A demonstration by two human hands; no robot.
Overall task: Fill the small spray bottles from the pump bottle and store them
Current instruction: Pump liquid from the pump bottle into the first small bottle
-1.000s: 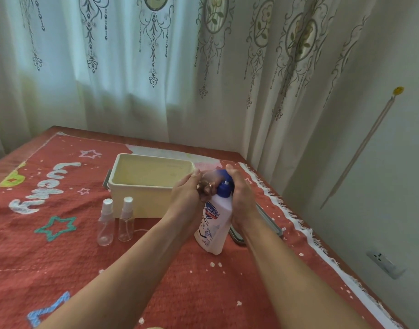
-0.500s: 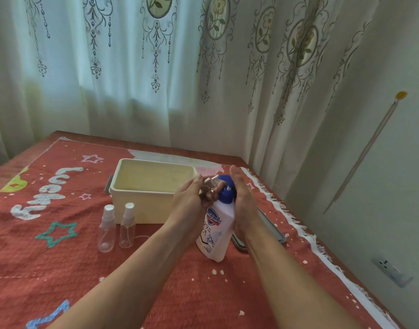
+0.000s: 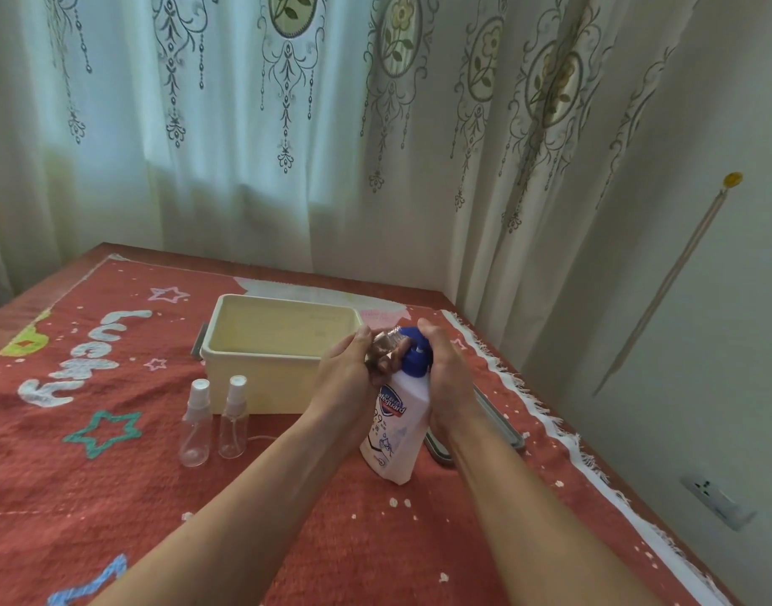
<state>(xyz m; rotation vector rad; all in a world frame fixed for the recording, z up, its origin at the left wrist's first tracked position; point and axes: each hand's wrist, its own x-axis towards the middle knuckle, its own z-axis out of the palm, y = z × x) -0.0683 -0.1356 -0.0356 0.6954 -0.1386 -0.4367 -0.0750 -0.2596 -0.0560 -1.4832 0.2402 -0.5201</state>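
1. The fingers [image 3: 360, 345] of our left hand [image 3: 344, 380] are curled round a small clear bottle [image 3: 382, 351] and grip it. The bottle is blurred, so we cannot tell whether its neck is open.
2. This small clear bottle is held just beside the blue pump head [image 3: 413, 357] of the pump bottle [image 3: 395, 433], on its left side, at the same height as the nozzle.
3. The fingers of our right hand [image 3: 446, 374] are wrapped round the pump head from the right, and the palm lies against it. We cannot tell whether the pump is pushed down.
4. The pump bottle is white with a blue label. It stands with its bottom on the red cloth [image 3: 113, 496] and looks a little tilted.
5. Left of the pump bottle, well apart from it, one capped spray bottle [image 3: 196, 426] and a second capped spray bottle [image 3: 234, 418] stand upright, just beside each other.
6. Behind the pump bottle and to its left is the cream box [image 3: 261, 387], open on top. The two capped bottles stand near its front wall.
7. Right of the pump bottle a grey lid [image 3: 438, 450] lies flat, partly hidden under our right forearm.
8. The red cloth covers the worktop [image 3: 8, 306]. A patterned curtain [image 3: 288, 168] hangs behind the pump bottle, and a wall socket [image 3: 716, 503] is far to its right.
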